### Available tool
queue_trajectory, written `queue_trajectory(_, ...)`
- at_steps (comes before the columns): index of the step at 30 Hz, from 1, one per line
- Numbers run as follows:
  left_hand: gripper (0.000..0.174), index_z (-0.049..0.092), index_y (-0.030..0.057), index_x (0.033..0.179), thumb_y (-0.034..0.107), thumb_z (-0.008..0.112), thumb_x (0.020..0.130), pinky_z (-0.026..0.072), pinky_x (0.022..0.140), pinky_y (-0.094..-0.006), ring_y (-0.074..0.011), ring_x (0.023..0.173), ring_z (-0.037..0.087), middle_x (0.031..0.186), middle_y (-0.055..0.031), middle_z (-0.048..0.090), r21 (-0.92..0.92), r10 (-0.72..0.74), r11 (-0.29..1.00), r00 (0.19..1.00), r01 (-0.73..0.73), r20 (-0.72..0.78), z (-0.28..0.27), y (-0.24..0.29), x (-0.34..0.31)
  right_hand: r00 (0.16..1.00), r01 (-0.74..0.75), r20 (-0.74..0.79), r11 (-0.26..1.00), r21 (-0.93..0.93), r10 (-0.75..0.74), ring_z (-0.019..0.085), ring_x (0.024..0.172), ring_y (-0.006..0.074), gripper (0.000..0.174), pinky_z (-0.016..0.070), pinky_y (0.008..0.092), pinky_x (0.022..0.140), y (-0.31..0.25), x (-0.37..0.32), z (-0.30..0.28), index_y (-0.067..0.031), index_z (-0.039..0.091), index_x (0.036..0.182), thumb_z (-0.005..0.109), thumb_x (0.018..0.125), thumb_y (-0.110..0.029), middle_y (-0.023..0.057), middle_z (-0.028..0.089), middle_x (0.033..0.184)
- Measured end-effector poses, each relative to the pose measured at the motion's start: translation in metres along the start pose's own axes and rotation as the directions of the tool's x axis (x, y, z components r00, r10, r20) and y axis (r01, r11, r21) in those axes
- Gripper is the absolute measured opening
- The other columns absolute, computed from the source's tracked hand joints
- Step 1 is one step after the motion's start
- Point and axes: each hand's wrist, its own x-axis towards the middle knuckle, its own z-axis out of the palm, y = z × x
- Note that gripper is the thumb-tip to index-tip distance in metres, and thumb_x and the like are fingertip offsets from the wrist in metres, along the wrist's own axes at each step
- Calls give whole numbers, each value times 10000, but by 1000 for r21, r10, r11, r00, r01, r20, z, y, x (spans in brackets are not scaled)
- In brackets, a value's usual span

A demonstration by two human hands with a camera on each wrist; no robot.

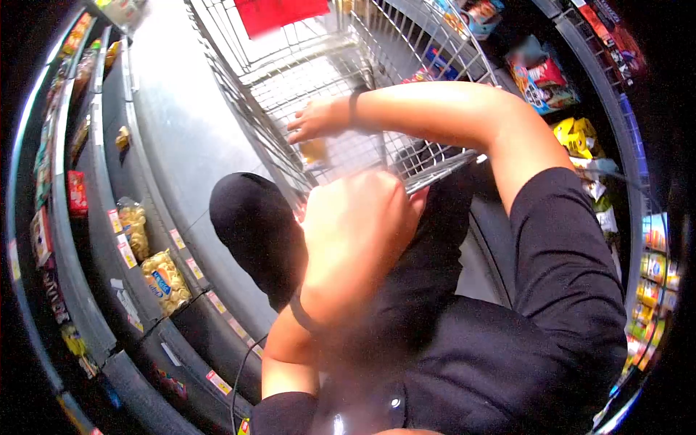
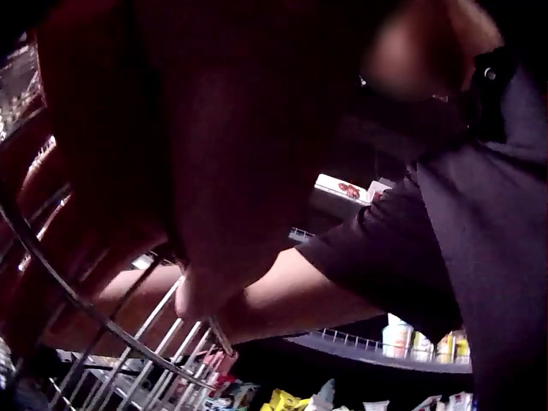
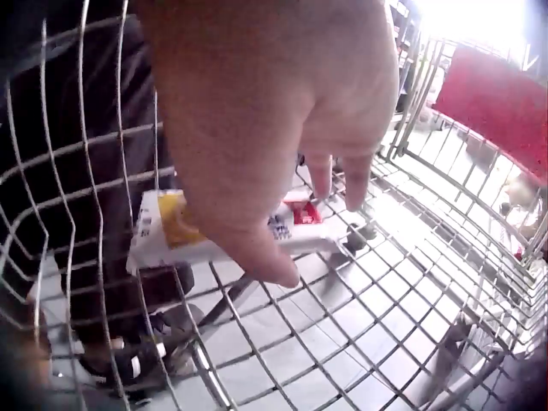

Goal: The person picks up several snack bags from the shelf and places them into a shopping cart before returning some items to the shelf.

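Inside the wire shopping cart (image 1: 246,138), my right hand (image 1: 322,119) hangs over a white package (image 3: 150,244) with yellow and red print. Its fingers are extended and apart, with the thumb overlapping the package's edge in the right wrist view. The package lies on the cart's wire floor, partly hidden behind the hand. Closer to my body, my left hand (image 1: 359,221) grips the near edge of the cart, its fingers mostly out of sight in the head view. The left wrist view shows that hand dark against the cart's wires (image 2: 145,334).
A red panel (image 1: 279,14) hangs at the cart's far end. Shelves line both sides, with bagged snacks (image 1: 167,283) at left and colourful packets (image 1: 544,76) at right. My knee (image 1: 250,225) is close beside the cart. A thin cable (image 1: 235,384) runs at lower left.
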Motion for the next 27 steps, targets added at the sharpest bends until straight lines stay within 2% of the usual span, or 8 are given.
queue_trajectory(7, 508, 738, 66, 730, 523, 687, 946, 584, 592, -453, -341, 624, 734, 678, -168, 711, -24, 23, 999, 1000, -23, -13, -5, 3, 7, 987, -61, -161, 962, -265, 18, 621, 1116, 240, 310, 523, 431, 916, 14, -14, -12, -244, 659, 1183, 719, 882, -293, -4, 642, 1074)
queue_trajectory(9, 598, 715, 55, 697, 612, 694, 913, 568, 553, -467, -347, 597, 723, 635, -177, 689, 24, 81, 997, 984, -79, -158, 0, 5, 4, 970, -243, -37, 947, -211, 240, 658, 1098, 266, 396, 569, 445, 834, 21, -21, -63, -212, 686, 1150, 817, 783, -287, 36, 683, 1059)
queue_trajectory(12, 658, 742, 22, 777, 668, 685, 892, 594, 619, -486, -376, 672, 750, 706, -210, 722, 118, -56, 992, 996, 48, 65, -10, 14, 13, 881, -464, 121, 885, 44, 457, 707, 1026, 306, 401, 599, 456, 774, 28, -47, -151, -148, 715, 1086, 842, 730, -282, 113, 703, 1011)
queue_trajectory(16, 650, 752, 36, 823, 676, 672, 902, 597, 702, -496, -414, 750, 745, 759, -212, 733, 182, -58, 981, 998, 64, -36, -4, 20, 16, 842, -312, -381, 921, 233, 382, 726, 866, 256, 354, 561, 402, 737, 47, -106, -232, -48, 758, 877, 898, 681, -307, 125, 723, 855)
queue_trajectory(19, 580, 763, 47, 868, 616, 676, 939, 572, 716, -510, -436, 795, 727, 802, -223, 729, 162, -34, 985, 991, 54, -126, -3, 25, 13, 712, -104, -599, 899, 426, 367, 683, 845, 250, 289, 518, 398, 741, 21, -159, -269, -45, 746, 879, 834, 803, -310, 122, 692, 830)
queue_trajectory(22, 555, 751, 49, 877, 577, 625, 992, 554, 734, -530, -453, 810, 704, 819, -235, 718, 195, 38, 981, 976, 4, -212, 3, 24, 14, 666, -637, -279, 722, 271, 692, 728, 940, 312, 435, 568, 454, 830, -88, -211, -349, -36, 732, 988, 796, 788, -417, 159, 727, 947)
queue_trajectory(24, 547, 793, 79, 982, 598, 621, 986, 567, 718, -492, -392, 794, 736, 807, -176, 748, 260, 92, 966, 959, -20, -268, 11, 16, 18, 525, -648, -590, 738, 190, 613, 726, 893, 362, 399, 567, 475, 761, -139, -252, -333, 18, 675, 1027, 771, 809, -303, 192, 713, 866)
queue_trajectory(27, 538, 784, 89, 986, 581, 570, 1023, 549, 760, -517, -417, 854, 722, 863, -182, 757, 244, -128, 959, 988, 147, -91, -3, 36, 20, 225, -709, -700, 607, 359, 677, 728, 901, 364, 457, 577, 481, 754, -226, -303, -291, -46, 629, 1155, 808, 806, -281, 163, 716, 915)
